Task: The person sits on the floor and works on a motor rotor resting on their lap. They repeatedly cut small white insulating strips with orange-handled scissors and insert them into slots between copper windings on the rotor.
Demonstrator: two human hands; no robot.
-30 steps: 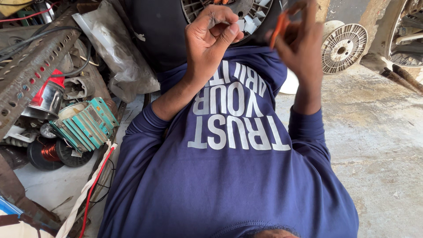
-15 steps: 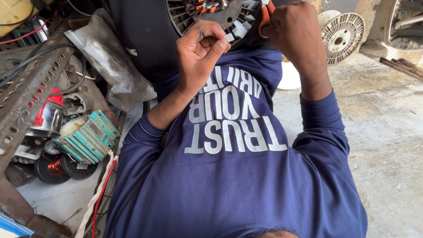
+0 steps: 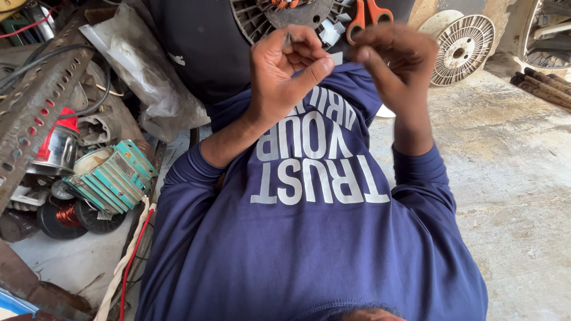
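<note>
My left hand [image 3: 285, 77] is raised in front of my chest, fingers curled, thumb pressed toward a small white strip [image 3: 336, 57]. My right hand [image 3: 395, 62] is beside it, fingertips close to the same strip. The handles of the orange scissors [image 3: 367, 16] stick up just behind my right hand's knuckles, and the blades are hidden by the hand. Behind both hands is a grey motor core [image 3: 279, 18] with copper windings, set in a black housing [image 3: 190, 53]. I wear a navy sweatshirt [image 3: 309, 238] with white lettering.
On the left lie a perforated metal angle bar [image 3: 35, 107], a green-finned part [image 3: 113, 175], a copper coil [image 3: 62, 214], a red-capped can [image 3: 56, 145] and a red wire [image 3: 134, 261]. A round white slotted disc [image 3: 461, 50] leans at the right above the concrete floor [image 3: 511, 178].
Both hands have drawn closer together and lower in view. The view has tilted so more of the motor core and the scissors' handles show.
</note>
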